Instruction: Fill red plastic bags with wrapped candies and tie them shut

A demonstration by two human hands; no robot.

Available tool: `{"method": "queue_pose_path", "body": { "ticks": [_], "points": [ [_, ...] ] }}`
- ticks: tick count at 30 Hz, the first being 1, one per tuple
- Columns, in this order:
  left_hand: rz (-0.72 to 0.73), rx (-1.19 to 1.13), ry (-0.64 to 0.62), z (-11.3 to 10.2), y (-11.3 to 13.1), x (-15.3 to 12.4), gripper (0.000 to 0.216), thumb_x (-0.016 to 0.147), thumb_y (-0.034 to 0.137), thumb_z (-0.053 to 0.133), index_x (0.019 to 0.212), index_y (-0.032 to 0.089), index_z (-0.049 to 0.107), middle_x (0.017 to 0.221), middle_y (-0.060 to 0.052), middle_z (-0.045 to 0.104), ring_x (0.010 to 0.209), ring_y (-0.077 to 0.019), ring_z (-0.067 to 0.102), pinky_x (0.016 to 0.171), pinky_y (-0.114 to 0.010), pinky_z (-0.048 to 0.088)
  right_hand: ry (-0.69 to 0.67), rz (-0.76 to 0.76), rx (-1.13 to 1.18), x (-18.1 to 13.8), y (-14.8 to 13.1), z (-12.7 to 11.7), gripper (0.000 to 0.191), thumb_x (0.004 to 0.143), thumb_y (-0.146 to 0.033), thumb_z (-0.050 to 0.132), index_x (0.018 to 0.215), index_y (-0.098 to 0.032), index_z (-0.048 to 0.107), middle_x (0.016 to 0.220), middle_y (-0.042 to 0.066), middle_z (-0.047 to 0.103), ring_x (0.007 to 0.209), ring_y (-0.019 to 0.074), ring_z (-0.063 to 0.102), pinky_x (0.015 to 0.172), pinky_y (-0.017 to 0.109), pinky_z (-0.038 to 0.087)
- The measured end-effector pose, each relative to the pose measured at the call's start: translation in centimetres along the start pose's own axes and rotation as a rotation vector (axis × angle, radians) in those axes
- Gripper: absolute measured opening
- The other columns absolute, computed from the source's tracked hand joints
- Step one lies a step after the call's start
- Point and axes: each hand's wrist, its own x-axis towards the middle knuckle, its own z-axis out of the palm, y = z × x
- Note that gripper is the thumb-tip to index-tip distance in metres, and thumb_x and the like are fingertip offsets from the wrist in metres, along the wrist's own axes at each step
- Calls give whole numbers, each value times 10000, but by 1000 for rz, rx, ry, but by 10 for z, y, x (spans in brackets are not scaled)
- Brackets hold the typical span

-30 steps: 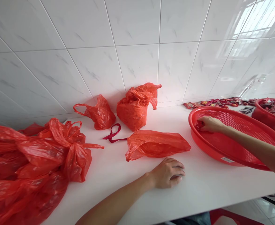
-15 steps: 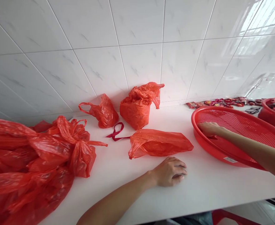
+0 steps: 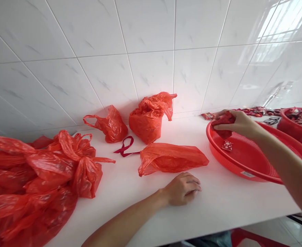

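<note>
My left hand point(image 3: 184, 188) rests on the white table point(image 3: 225, 202) with its fingers curled in and nothing seen in them; its underside is hidden. Just behind it lies a flat red plastic bag point(image 3: 174, 158), its mouth to the left. Over the left rim of a red mesh basket point(image 3: 246, 154), my right hand point(image 3: 240, 123) is closed on a soft-looking dark red item point(image 3: 224, 124), whose exact kind I cannot make out. Below that hand, a small red packet with white dots point(image 3: 227, 145) shows inside the basket.
A heap of red plastic bags point(image 3: 50, 175) covers the left side. Against the tiled wall stand a small red bag point(image 3: 113, 125) and a fuller one point(image 3: 147, 125), with a dark red ribbon point(image 3: 124, 149) before them. Small packets point(image 3: 259, 111) and another red basket point(image 3: 295, 128) are at right.
My right hand has risen from the basket's floor to its left rim, bringing up the dark red item. My left hand stays in place on the table. The view has shifted slightly.
</note>
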Motion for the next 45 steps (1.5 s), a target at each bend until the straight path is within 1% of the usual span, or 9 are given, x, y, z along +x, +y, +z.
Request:
{"method": "queue_pose_path", "body": {
  "ticks": [4,7,14,19,24,27,35,40,45],
  "points": [
    [39,128,152,-18,8,-4,202,888,136,541,986,172,714,1102,-99,735,961,-200,679,882,-342,540,-372,-34,536,-27,-14,41,389,664,-349,855,947,-210,627,779,45,736,515,171,621,482,309,499],
    [-61,303,256,-42,14,-15,224,880,103,539,1021,172,698,1089,-93,723,950,-216,658,890,-377,530,-504,-10,803,-36,-8,77,387,622,-236,870,943,-217,653,862,34,758,660,181,693,597,292,545],
    [-378,524,206,-66,9,-49,250,848,90,548,1043,146,695,984,-106,710,943,-275,631,869,-441,532,-966,227,880,-39,5,156,363,596,-238,869,908,-179,694,795,30,733,687,181,686,619,280,552],
    [-379,330,43,-62,11,-50,215,864,73,519,827,171,707,914,-59,737,877,-215,646,858,-366,517,-681,265,814,-38,19,189,349,575,-306,888,824,-179,678,679,-2,669,588,159,614,566,287,506],
    [-412,137,-240,-81,37,-38,169,781,67,569,702,186,660,754,10,706,695,-143,624,809,-298,487,-341,187,767,-32,34,189,355,620,-341,879,835,-212,627,701,-42,650,644,142,595,617,272,472],
    [-445,100,-349,-98,53,-25,213,850,99,501,754,192,668,848,-7,710,734,-145,651,724,-253,480,-304,70,659,-33,36,183,346,639,-352,862,856,-200,639,780,-11,686,736,184,638,693,320,502],
    [-951,636,-136,-116,31,-6,457,955,264,453,1347,41,523,1438,-341,467,753,-260,736,658,-349,539,-557,-145,436,-41,43,179,352,695,-238,794,1021,-204,665,1012,55,741,948,249,680,896,405,516],
    [-741,471,25,-108,7,-5,518,891,247,572,1398,149,529,1443,-230,524,1024,-314,717,790,-383,583,-548,-203,388,-42,48,180,561,663,-189,810,1202,-230,661,1185,67,706,1080,284,649,990,446,484],
    [-577,143,-1,-103,-13,6,622,817,172,656,1423,202,519,1399,-120,610,1273,-283,602,1028,-403,531,-531,-178,360,-44,47,177,519,681,-170,769,1187,-197,658,1115,65,713,1031,290,659,939,435,508]
  ]
}}
